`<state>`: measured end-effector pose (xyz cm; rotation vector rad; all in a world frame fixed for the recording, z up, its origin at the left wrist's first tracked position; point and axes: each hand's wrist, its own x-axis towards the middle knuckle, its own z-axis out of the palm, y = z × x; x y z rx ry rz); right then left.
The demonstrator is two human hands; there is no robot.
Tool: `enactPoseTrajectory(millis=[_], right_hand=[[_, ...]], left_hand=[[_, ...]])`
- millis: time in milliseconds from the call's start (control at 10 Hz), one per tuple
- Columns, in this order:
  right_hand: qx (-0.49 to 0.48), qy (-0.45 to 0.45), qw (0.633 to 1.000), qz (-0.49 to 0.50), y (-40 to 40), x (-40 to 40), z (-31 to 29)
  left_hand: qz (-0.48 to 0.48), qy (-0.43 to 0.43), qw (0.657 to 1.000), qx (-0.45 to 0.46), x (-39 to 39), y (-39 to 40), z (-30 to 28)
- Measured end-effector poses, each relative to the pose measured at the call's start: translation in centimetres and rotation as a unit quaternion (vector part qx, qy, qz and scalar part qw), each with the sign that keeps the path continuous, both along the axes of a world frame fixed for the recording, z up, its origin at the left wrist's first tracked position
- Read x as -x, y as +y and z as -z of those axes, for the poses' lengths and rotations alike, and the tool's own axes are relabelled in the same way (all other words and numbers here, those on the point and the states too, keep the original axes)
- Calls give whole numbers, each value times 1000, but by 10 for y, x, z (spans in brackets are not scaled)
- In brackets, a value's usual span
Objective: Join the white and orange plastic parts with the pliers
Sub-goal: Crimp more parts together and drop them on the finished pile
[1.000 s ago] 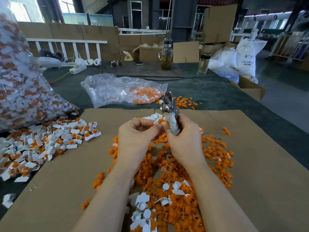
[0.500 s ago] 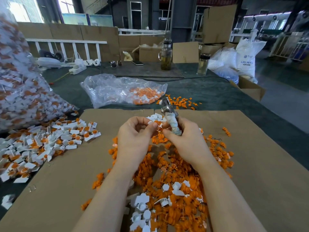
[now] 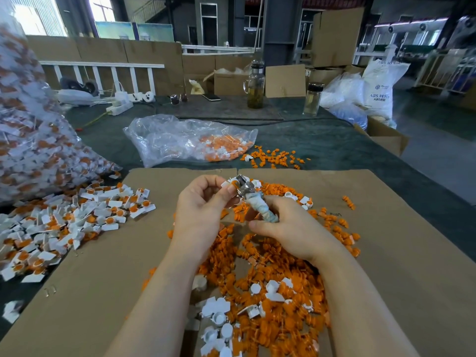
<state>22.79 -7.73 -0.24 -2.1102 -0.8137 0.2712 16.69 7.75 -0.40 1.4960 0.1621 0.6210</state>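
Pliers [image 3: 251, 199], cloth-wrapped along the handle and gripped there by the right hand [image 3: 288, 228], meet a small white and orange part [image 3: 232, 183] pinched in the curled fingers of the left hand [image 3: 203, 204] above the cardboard sheet [image 3: 401, 253]. That part looks light, stiff and easily dropped, so holding it by its flat white tab seems safest. Loose orange pieces [image 3: 270, 266] litter the cardboard, finished seals [image 3: 77, 222] lie left, and a clear bag [image 3: 185, 140] sits beyond on the green table [image 3: 334, 145] in a warehouse.

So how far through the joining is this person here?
Done: joined pieces heaped at left. In hand: left hand holds a white part at the pliers, gripped by the right hand. Left: a large pile of loose orange parts.
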Motion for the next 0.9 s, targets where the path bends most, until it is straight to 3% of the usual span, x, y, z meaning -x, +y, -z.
enactPoseTrajectory(millis=[600, 700, 800, 900], right_hand=[[61, -87, 994, 25, 9, -1, 8], [69, -113, 990, 45, 10, -1, 12], [75, -129, 986, 75, 9, -3, 14], [93, -150, 977, 120, 6, -7, 17]], left_hand=[[35, 17, 998, 48, 0, 8, 3], [22, 48, 989, 139, -3, 13, 6], [-44, 35, 940, 337, -6, 36, 9], [-49, -3, 890, 454, -9, 76, 31]])
